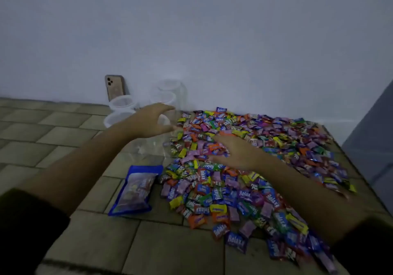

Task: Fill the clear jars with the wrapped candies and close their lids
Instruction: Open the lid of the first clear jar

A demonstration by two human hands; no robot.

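Note:
A wide heap of wrapped candies [265, 168] in many colours covers the floor mat on the right. My right hand [231, 150] lies flat on the heap with its fingers spread. A clear jar [148, 146] stands at the heap's left edge. My left hand [152, 119] is at its mouth, fingers and thumb curved round the rim. Another clear jar [170, 93] stands behind it by the wall. Two more pale round jars or lids [123, 103] [116, 119] sit to the left, too blurred to tell apart.
A phone [114, 87] leans upright against the white wall behind the jars. A blue candy bag [136, 189] lies flat left of the heap. The tile-patterned mat [53, 138] stretches out to the left. A grey panel [374, 143] rises at the right edge.

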